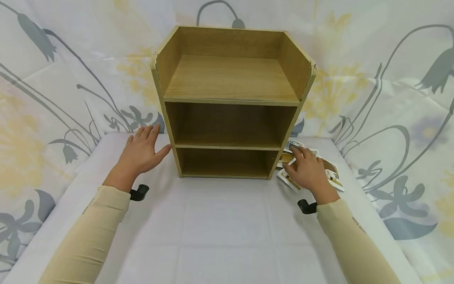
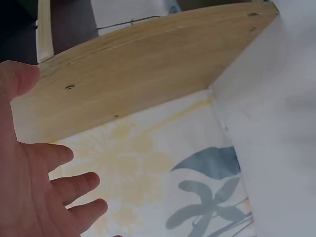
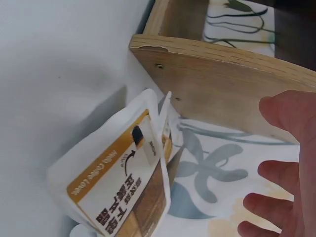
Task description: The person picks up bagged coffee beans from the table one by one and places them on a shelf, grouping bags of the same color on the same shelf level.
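- In the upper middle of the frame, the wooden shelf (image 1: pixel 232 77) stands upright; it looks stiff and fairly heavy, best gripped by both side panels (image 2: pixel 138 74).
- At left, my left hand (image 1: pixel 141 153) spreads its fingers beside it.
- At right, my right hand (image 1: pixel 310 170) hovers over printed packets (image 3: pixel 123 182), fingers apart, pinching nothing; they seem light, slippery, easiest by an edge.
- Three compartments (image 1: pixel 227 122) show wooden walls; the packets' contents are hidden.

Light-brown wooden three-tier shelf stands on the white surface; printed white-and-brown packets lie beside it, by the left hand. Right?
One slip: the printed white-and-brown packets lie by the right hand, not the left hand; the head view shows it. They are beside the light-brown wooden three-tier shelf, which stands on the white surface.
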Demonstrator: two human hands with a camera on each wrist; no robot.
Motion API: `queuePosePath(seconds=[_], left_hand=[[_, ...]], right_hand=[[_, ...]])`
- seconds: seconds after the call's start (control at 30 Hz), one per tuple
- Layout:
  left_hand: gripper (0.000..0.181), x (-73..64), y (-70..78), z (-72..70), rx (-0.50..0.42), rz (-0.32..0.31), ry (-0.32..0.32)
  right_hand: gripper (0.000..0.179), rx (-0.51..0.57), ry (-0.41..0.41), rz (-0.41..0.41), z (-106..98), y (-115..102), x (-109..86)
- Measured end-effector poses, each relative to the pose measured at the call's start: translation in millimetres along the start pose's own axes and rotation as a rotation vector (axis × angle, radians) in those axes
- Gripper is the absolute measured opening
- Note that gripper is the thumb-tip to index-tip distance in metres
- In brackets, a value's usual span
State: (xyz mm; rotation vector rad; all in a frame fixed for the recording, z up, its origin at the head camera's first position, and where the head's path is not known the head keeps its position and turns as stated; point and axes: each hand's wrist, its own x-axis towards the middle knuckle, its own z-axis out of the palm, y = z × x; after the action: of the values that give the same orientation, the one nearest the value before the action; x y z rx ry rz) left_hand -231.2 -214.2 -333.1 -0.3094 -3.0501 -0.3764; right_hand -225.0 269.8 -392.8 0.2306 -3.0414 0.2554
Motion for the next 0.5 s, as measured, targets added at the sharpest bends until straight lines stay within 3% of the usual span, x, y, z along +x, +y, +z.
queuePosePath(seconds=[0.5], left_hand=[[0.086,3.4,8.2,6.9,-0.129,0.001,0.046]], right_hand=[[0.073,-0.009,-0.021,0.007,19,6,-4.3]])
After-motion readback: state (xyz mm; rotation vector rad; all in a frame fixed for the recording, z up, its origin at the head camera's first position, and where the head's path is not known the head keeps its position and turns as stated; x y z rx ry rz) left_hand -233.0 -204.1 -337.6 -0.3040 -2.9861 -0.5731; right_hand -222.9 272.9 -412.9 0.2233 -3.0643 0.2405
